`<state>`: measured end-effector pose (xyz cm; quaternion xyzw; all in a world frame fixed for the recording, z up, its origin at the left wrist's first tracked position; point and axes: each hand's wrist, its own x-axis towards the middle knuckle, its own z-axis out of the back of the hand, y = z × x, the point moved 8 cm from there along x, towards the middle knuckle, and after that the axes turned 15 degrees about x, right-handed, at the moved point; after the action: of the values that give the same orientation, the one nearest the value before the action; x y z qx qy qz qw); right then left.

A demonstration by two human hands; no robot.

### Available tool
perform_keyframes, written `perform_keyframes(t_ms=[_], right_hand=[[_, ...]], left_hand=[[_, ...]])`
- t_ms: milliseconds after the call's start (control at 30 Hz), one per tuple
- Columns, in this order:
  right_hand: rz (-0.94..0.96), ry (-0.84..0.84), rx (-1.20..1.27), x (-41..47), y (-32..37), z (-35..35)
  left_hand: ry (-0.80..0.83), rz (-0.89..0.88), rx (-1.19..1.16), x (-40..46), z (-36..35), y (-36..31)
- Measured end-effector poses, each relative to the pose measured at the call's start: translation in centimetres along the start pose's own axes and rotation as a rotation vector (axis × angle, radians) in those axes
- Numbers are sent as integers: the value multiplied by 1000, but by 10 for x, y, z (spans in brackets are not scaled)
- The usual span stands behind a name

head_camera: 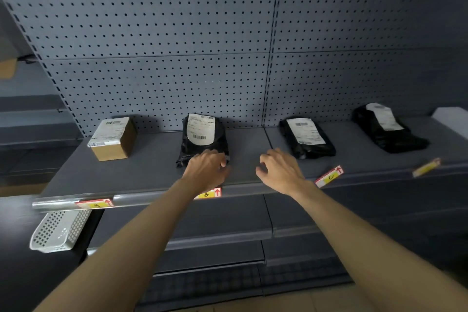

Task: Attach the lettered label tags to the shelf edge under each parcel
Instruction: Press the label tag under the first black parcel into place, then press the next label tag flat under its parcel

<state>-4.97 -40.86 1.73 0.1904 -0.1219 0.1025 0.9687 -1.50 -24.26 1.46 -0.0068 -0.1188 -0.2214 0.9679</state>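
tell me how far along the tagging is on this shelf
Looks close to finished. Four tags sit on the shelf edge, one under each parcel: one under the cardboard box, B under the second parcel, C under the third, and a blurred one under the fourth. The left hand rests at the second parcel; the right hand hovers empty. Possibly only straightening remains.

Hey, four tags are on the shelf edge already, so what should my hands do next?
Probably straighten the C tag: it sits tilted on the shelf edge, unlike the B tag. The right hand is open and nearest; the left hand rests on the black parcel.
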Motion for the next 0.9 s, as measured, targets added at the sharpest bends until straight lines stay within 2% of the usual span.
perform_keyframes(t_ms=[233, 500, 900], right_hand=[[-75, 33, -59, -34, -102, 59], [31, 45, -31, -60, -194, 86], [157, 69, 19, -62, -231, 45]], left_hand=[[-34, -27, -20, 44, 8, -113], [32, -2, 34, 69, -16, -228], [51, 57, 201, 74, -77, -275]])
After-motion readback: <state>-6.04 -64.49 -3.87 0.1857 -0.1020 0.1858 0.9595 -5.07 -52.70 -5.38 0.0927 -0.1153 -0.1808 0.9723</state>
